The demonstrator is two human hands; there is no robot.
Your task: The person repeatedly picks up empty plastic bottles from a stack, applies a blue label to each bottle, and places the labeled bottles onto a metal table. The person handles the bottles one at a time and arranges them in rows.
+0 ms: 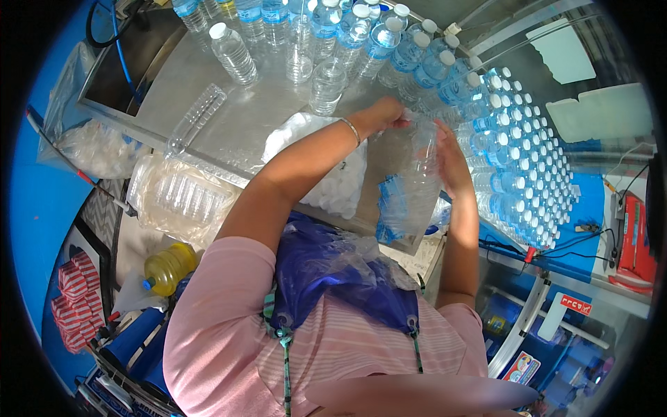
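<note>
At the work counter, my left hand (385, 115) is closed at the top end of a clear, apparently empty plastic bottle (424, 153); just what its fingertips pinch is unclear. My right hand (450, 156) grips the bottle's side. Below lie blue label strips (392, 208) and see-through plastic. Left of these, a white bag (292, 135) of white pieces, probably caps, sits partly behind my left forearm. An empty bottle (194, 119) lies on the steel counter (174, 76). Capped bottles (233, 55) stand beyond my hands.
Rows of labelled bottles (524, 174) fill the right side. A steel sink (118, 62) is at upper left, above bagged bottles (184, 194). A yellow jug (167, 271) sits lower left. Cables and a red object (629, 243) are at far right.
</note>
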